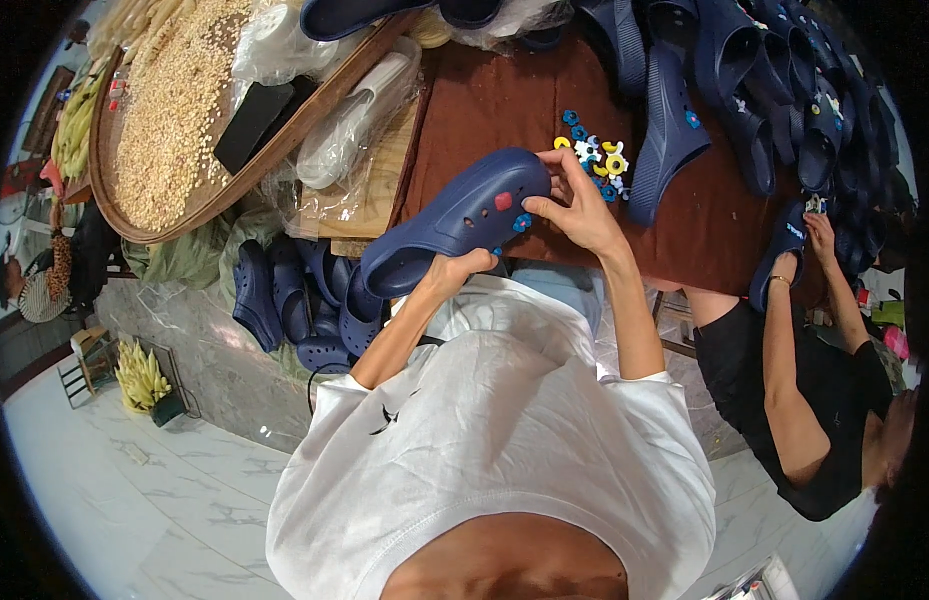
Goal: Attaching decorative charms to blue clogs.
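Item: navy foam clog (454,215), held above the near edge of the brown-covered table (494,100); left hand (459,268) closed around its heel end, right hand (574,205) pinching at its toe end beside a red charm (503,200) and a blue charm (522,222). Loose charms (594,158) lie just beyond, mid-table. Risk, as judged: the unsupported clog may twist under thumb pressure, so a half-seated charm could pop out and drop past the table edge.

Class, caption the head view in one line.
Left hand holds a navy clog; right hand presses on a charm.
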Motion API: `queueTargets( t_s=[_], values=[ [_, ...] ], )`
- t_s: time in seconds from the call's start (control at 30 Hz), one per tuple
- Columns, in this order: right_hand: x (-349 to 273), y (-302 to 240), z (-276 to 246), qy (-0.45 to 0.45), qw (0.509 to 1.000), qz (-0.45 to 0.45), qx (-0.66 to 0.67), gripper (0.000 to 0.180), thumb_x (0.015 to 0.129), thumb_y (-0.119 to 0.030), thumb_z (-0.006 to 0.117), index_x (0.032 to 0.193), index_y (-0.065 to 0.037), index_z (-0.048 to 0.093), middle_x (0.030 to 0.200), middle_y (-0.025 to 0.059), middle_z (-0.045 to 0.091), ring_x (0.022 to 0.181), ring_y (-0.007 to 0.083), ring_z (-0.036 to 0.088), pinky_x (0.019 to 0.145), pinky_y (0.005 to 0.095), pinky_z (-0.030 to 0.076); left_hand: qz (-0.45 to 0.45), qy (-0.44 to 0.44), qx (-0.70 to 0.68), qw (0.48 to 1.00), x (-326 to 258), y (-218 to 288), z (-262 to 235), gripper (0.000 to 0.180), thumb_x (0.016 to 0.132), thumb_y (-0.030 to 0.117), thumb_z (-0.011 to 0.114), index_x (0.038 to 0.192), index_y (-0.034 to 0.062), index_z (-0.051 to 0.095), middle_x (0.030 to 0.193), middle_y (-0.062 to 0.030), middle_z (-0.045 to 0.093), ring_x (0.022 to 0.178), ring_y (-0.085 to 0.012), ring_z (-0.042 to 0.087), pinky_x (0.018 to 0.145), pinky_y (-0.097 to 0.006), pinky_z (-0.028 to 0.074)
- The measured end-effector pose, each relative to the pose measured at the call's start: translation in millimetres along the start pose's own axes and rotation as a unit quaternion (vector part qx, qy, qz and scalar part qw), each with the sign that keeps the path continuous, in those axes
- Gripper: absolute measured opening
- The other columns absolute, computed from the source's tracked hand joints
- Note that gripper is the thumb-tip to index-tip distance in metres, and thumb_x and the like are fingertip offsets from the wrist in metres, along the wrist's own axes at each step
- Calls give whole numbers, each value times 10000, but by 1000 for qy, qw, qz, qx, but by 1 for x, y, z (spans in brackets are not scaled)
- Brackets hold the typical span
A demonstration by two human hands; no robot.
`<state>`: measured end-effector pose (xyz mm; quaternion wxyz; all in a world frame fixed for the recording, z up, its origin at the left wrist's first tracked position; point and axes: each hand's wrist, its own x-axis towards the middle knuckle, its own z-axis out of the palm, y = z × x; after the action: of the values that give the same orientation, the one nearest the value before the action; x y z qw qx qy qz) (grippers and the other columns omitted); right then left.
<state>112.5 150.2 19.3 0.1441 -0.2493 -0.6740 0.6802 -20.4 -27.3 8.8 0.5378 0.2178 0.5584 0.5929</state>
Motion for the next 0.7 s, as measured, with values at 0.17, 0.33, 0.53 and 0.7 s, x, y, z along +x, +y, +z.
queueTargets(
  t_s=[0.17,0.33,0.53,0.7],
  values=[
    [-1,15,17,62,998,-22,0,522,844,-149,711,1263,-8,433,1152,147,594,1050,209,595,915,346,483,-36,5,-186,982,5,-12,5,532,650,57,541,1174,-38,539,1074,-118,613,948,-225,602,860,-326,493],
    [-10,31,26,117,991,4,-63,520,888,-269,655,1295,5,481,1183,166,591,1065,239,591,909,351,470,-91,16,-347,933,7,-5,19,537,667,51,515,1195,-50,504,1121,-178,603,997,-288,616,894,-388,512],
    [-16,30,10,135,970,-19,-202,392,926,-240,572,1243,-10,549,1140,183,603,974,286,617,831,351,480,-146,89,-405,898,8,-2,31,472,720,43,516,1186,-25,491,1110,-173,599,997,-298,612,885,-390,517],
    [-8,31,-14,200,936,-53,-283,250,931,-117,499,1142,-20,592,1063,187,603,947,354,596,816,401,467,-146,115,-411,893,12,-12,30,376,771,58,514,1143,2,514,1111,-163,608,1005,-297,612,897,-435,510]
  ],
)
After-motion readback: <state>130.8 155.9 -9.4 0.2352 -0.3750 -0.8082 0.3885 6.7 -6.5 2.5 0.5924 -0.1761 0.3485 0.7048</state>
